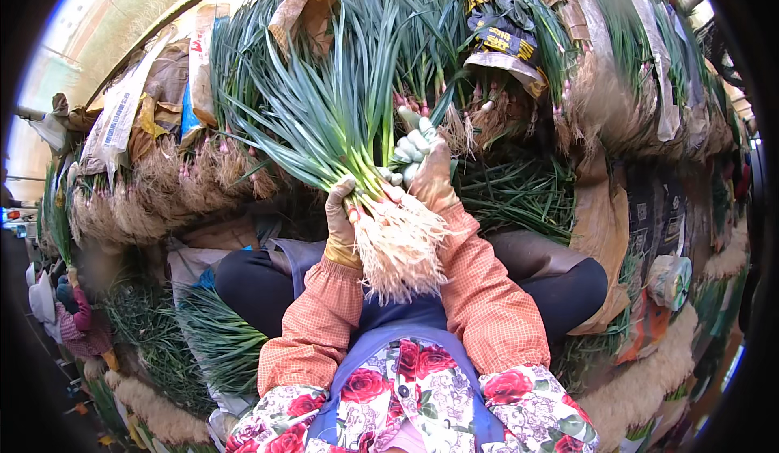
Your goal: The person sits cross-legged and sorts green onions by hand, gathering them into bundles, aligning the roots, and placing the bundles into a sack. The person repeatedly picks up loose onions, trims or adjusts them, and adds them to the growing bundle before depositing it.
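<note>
A thick bunch of green garlic (359, 118) is held up before my chest. Its long flat leaves point away from me, and the pale stringy roots (398, 252) hang toward my lap. My left hand (342, 218), in a tan glove, grips the left side of the stems just above the reddish bases. On the right side, my right hand (429, 164) closes against the same stems, its glove pale green over the fingers. Part of its grip is hidden by the bunch.
A long bank of green garlic (426, 57) runs in front, partly covered by sacks (502, 33). Cut leaves (517, 194) lie below it. More garlic (225, 337) rests at my left knee. At right is a tape roll (669, 281). A person in a hat (82, 325) sits far left.
</note>
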### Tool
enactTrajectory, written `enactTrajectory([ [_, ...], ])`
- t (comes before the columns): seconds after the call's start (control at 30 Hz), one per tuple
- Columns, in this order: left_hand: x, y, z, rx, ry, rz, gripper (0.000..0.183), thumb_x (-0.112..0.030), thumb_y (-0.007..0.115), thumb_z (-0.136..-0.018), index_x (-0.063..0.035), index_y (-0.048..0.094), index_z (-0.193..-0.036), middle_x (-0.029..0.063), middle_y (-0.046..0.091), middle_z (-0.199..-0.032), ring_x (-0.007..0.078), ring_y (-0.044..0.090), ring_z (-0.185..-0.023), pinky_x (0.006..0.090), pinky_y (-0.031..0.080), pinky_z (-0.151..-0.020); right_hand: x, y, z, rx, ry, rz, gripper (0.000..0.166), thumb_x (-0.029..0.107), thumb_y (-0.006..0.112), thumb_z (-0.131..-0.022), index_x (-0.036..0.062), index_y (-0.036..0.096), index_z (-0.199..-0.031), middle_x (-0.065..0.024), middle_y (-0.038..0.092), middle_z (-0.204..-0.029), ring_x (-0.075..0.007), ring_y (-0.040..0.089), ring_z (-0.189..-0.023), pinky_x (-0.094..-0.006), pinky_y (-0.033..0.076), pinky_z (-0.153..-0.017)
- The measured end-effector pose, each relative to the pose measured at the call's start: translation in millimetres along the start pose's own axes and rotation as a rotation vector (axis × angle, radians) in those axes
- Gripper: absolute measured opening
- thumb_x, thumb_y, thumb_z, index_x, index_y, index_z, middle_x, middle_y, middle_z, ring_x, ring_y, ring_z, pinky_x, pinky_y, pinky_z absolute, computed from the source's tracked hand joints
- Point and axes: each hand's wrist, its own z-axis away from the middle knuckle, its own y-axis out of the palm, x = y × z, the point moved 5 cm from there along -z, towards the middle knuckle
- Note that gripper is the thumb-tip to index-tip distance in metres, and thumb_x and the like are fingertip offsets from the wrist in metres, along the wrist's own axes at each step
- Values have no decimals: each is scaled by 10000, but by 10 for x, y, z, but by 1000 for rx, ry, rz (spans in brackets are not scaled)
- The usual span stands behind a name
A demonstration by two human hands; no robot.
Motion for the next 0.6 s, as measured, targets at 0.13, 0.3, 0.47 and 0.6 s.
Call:
enactTrajectory([
  [0.13, -19, 61, 98, 105, 55, 69, 560, -368, 612, -812, 80, 539, -1140, 222, 601, -1062, 324, 613, -947, 434, 511, -856, 604, 330, -160, -242, -309, -92, 368, 246, 360, -1047, -44, 571, -1131, 96, 275, -460, -47, 215, -360, -224, 227, -369],
  [0.3, -123, -57, 165, 42, 136, 238, 531, -362, 610, -841, 30, 542, -1192, 192, 630, -1077, 342, 586, -982, 445, 511, -850, 422, 29, 46, -190, 192, 725, 595, 578, 562, -901, 7, 652, -1042, 58, 425, -473, -37, 253, -323, -225, 220, -304],
  [0.47, -67, -60, 161, 107, -37, 208, 564, -382, 615, -849, 66, 552, -1186, 271, 632, -1094, 419, 609, -1073, 545, 440, -1022, -296, 159, 373, -143, 336, 281, 247, 224, 524, -987, 81, 586, -1178, -24, 650, -889, -142, 595, -607, -250, 494, -504],
  [0.6, -69, -234, 147, 109, -11, 245, 620, -412, 626, -836, 87, 536, -1192, 276, 605, -1130, 410, 603, -1062, 512, 504, -942, -212, 190, 524, -246, 289, 21, 180, 201, 532, -974, 32, 577, -1014, 28, 509, -676, -80, 413, -419, -247, 350, -355],
])
